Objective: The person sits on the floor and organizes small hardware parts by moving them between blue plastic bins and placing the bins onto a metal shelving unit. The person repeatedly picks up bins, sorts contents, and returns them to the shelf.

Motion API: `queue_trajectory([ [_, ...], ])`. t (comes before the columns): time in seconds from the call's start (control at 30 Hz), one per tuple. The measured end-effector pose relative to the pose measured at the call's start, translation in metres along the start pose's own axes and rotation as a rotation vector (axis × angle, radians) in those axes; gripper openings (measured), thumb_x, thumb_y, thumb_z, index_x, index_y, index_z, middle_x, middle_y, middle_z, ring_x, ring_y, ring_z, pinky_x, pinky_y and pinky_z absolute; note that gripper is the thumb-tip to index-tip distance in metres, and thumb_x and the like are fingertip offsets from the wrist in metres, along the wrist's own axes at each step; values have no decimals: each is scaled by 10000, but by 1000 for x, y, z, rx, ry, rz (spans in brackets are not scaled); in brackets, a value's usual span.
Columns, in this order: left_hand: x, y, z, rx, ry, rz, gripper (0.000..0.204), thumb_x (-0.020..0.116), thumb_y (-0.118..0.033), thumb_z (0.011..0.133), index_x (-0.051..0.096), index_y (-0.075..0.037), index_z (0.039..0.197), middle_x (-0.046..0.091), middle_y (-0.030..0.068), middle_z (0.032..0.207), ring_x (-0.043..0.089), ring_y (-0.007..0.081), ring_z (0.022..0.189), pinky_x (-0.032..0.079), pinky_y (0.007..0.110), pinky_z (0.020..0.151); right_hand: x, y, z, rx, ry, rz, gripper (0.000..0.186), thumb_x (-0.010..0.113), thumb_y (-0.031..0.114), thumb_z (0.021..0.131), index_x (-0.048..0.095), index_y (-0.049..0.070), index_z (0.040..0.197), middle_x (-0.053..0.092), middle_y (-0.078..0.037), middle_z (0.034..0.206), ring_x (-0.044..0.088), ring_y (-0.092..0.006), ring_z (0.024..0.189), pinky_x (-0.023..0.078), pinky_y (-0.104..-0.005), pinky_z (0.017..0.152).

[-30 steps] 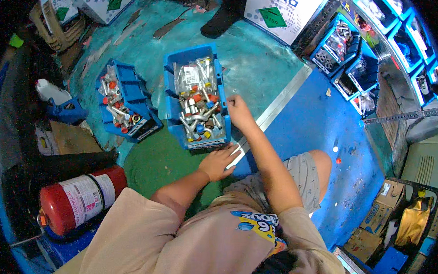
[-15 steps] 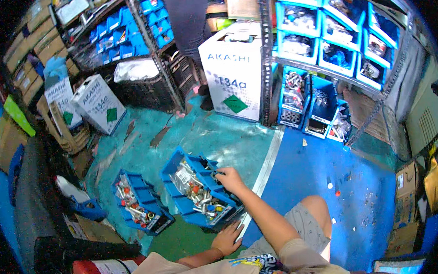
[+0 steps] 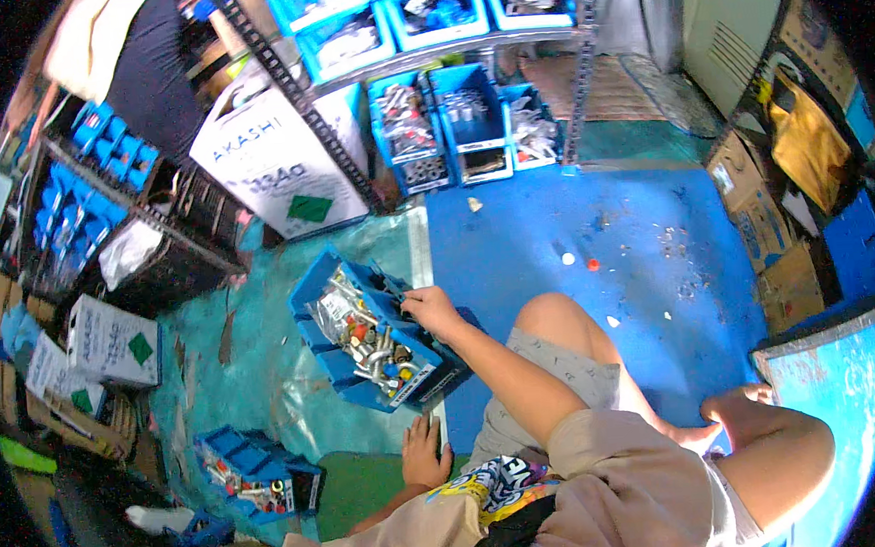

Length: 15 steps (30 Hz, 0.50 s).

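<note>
The right hand (image 3: 428,309) now grips the rim of the blue parts bin (image 3: 371,338), which has slid from beside the second bin (image 3: 254,475) towards the shelves. The left hand (image 3: 425,453) lies spread flat on the floor (image 3: 595,224), bracing.

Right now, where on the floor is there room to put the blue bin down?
The blue floor between the shelf bins and the knee is mostly bare, with only small scraps. The teal floor left of the parts bin is open too. It is crowded around the right hand.
</note>
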State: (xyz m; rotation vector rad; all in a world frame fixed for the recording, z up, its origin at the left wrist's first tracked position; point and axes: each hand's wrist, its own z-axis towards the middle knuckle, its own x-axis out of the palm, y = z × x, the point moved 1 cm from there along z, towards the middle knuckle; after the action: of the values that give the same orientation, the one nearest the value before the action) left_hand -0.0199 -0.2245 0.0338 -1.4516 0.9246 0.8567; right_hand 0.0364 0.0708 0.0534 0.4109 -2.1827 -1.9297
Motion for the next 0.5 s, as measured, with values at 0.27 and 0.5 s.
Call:
queue_trajectory([
  [0.27, 5, 4, 2, 52, -13, 22, 649, 580, -254, 818, 403, -51, 1408, 347, 194, 1477, 303, 402, 1363, 215, 554, 1114, -84, 9, 33, -34, -309, 42, 326, 642, 138, 813, 668, -51, 1078, 714, -136, 876, 643, -185, 795, 489, -334, 720],
  [0.5, 4, 5, 1, 50, 2, 42, 656, 580, -235, 809, 399, -46, 1411, 352, 197, 1473, 308, 403, 1358, 216, 562, 1109, -121, -13, 49, -32, -495, -20, 267, 593, 274, 830, 695, 30, 862, 653, -234, 806, 655, -383, 794, 487, -459, 700],
])
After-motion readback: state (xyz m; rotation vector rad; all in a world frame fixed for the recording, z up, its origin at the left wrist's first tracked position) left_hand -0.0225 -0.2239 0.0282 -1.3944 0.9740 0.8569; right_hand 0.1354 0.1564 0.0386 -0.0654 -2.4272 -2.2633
